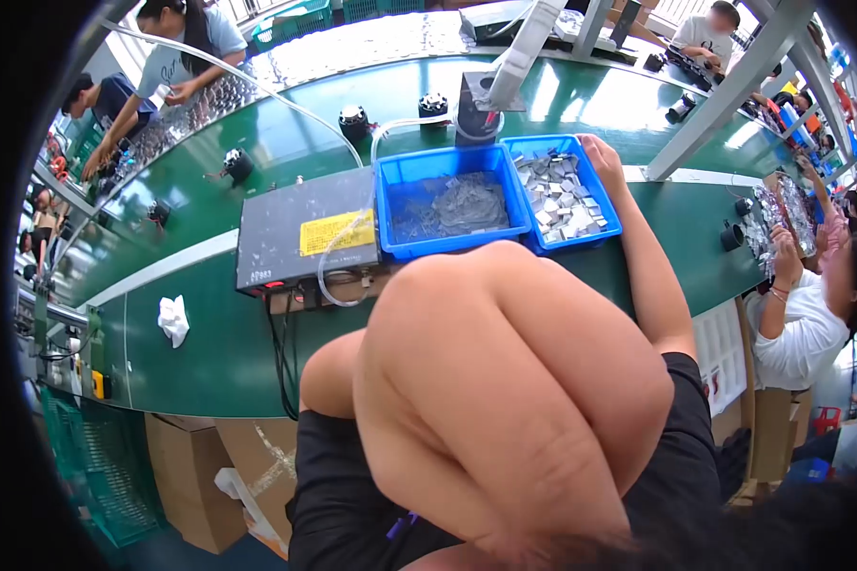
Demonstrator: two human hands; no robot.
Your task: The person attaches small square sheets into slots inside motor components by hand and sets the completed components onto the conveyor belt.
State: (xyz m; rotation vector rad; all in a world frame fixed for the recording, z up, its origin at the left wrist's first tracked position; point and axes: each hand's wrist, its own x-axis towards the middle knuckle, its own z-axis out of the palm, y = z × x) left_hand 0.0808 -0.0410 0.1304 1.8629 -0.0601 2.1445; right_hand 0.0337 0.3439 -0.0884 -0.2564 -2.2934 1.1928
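Note:
My right hand reaches to the far right corner of a blue bin, its fingers closed over the rim. Small flat silvery metal pieces fill this bin in a loose heap. Very close to the camera, bent and blocking the middle of the view, is what looks like my raised left hand. Its fingertips are hidden, so I cannot make out whether it holds anything. Beyond it stands a second blue bin, with grey thin material inside, touching the first.
A grey control box with a yellow label and clear tube sits left of the bins. Behind them stands a metal post. Crumpled white tissue lies on the green table. Co-workers sit across and to the right.

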